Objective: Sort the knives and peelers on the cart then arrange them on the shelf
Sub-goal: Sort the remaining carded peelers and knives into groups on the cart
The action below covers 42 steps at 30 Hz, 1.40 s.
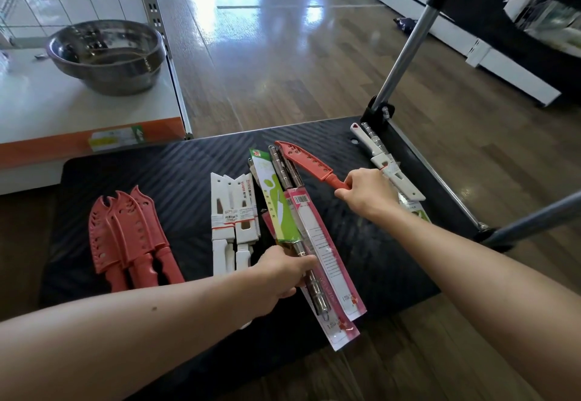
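Observation:
On the black cart deck (163,168) lie three red sheathed knives (129,237) at the left, with white sheathed knives (234,221) beside them. A mixed pile of packaged knives and steel peelers (317,243) lies in the middle. My left hand (283,271) grips that pile near its lower end. My right hand (366,191) grips the handle of a red sheathed knife (303,160), whose sheath points up and left over the pile. More white knives and a steel tool (382,158) lie at the cart's right edge, partly behind my right hand.
A white shelf with an orange front edge (78,111) stands at the left and bears a steel bowl (105,55). The cart's handle bars (405,51) rise at the right. Wooden floor surrounds the cart, and another shelf base (490,61) runs along the far right.

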Tool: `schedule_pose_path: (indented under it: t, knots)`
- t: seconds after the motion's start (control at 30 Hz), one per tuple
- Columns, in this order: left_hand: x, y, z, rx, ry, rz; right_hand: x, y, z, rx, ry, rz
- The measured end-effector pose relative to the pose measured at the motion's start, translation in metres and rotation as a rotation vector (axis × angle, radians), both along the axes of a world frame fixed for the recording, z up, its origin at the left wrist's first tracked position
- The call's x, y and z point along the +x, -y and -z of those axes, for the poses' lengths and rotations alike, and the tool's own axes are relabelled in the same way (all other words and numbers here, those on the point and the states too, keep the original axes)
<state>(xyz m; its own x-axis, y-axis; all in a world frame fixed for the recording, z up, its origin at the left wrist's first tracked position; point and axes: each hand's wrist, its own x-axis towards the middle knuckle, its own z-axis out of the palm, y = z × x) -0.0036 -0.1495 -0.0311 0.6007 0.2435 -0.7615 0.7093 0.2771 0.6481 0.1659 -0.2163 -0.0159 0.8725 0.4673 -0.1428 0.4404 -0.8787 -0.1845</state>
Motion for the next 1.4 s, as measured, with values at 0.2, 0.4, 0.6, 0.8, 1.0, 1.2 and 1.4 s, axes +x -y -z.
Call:
schedule_pose_path:
  t: [0.2,0.4,0.6,0.8,1.0,1.2,1.4]
  knots:
    - [0.005,-0.022,-0.004,0.087,0.018,0.0,0.008,0.002,-0.002,0.084,-0.022,0.064]
    - [0.022,-0.07,-0.023,0.5,0.173,0.128,0.019,0.009,-0.011,0.185,-0.05,0.2]
    - [0.051,-0.128,-0.04,1.093,0.156,0.257,0.028,0.033,-0.011,0.204,-0.038,0.283]
    - [0.063,-0.153,-0.048,1.686,0.236,0.514,0.034,0.05,-0.008,0.17,-0.073,0.351]
    - [0.068,-0.149,-0.042,1.88,0.301,0.89,0.029,0.051,-0.003,0.141,-0.111,0.335]
    - [0.083,-0.143,-0.035,1.937,0.389,0.897,0.024,0.046,-0.006,0.138,-0.121,0.286]
    - [0.098,-0.134,-0.027,1.902,0.524,0.892,0.022,0.045,-0.001,0.156,-0.141,0.275]
